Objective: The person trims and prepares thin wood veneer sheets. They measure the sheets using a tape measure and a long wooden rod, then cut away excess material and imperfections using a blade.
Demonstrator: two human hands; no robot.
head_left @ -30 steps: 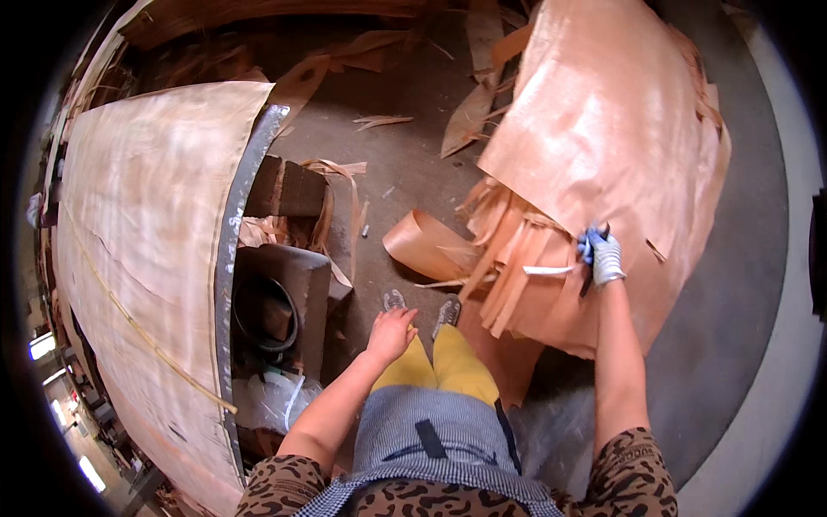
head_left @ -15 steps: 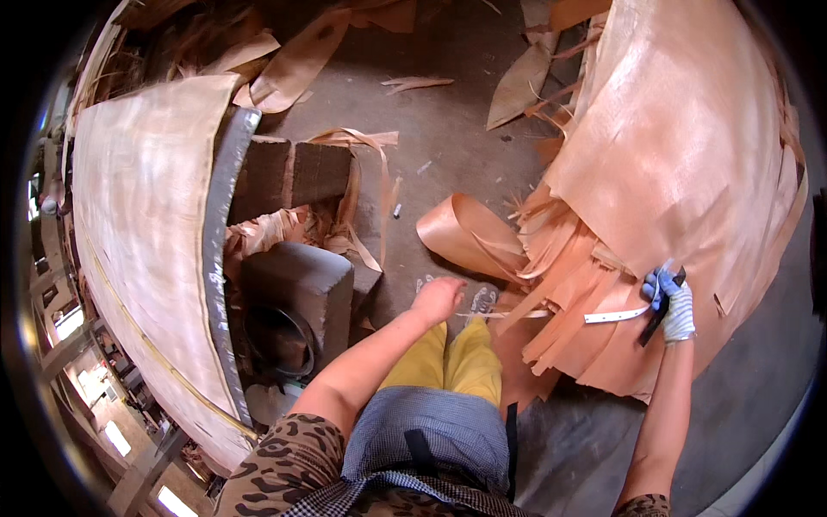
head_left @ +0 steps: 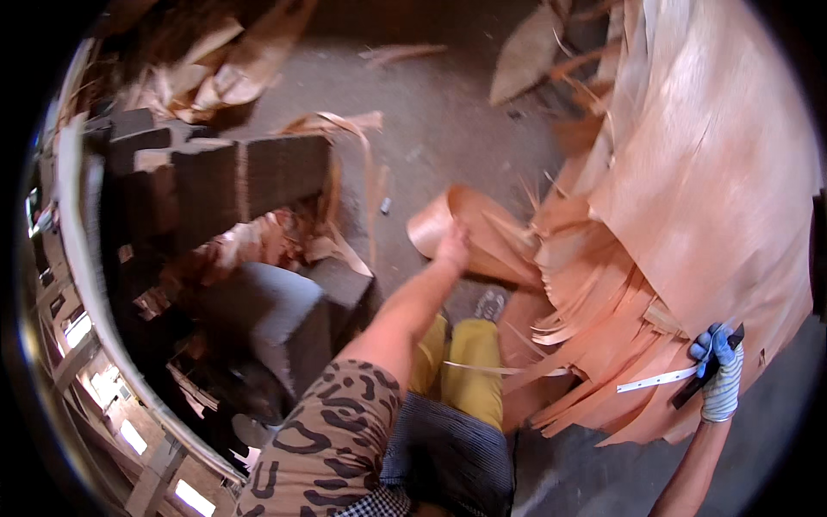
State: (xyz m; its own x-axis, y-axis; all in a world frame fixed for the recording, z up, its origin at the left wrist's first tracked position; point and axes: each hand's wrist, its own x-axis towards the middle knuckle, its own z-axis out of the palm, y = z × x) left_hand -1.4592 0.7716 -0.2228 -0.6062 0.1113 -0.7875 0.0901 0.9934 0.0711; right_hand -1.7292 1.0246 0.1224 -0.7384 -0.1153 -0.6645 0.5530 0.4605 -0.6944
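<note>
My bare left hand [head_left: 454,244] reaches forward to a curled sheet of orange-tan wood veneer [head_left: 428,226]. It overlaps the curl in view, but blur hides how its fingers are set and whether they grip. My right hand [head_left: 717,370], in a striped glove with blue fingers, is closed around a slim black tool [head_left: 687,394]; its exact kind is hard to make out. A white marked strip [head_left: 652,379] sticks out leftward from the same hand. Both lie over the frayed lower edge of a large veneer stack [head_left: 715,172] on the right.
Dark blocks [head_left: 284,177] and a grey block [head_left: 274,293] stand to the left, with crumpled veneer scraps [head_left: 250,250] between them. More scraps [head_left: 202,82] lie at the far left. A pale curved edge [head_left: 95,258] runs down the left side. Loose pieces litter the concrete floor [head_left: 431,112].
My left hand has moved forward and right, up to the curled veneer. My right hand appears lower and further right, still holding the tool. The broad pale sheet at left now shows only a narrow edge.
</note>
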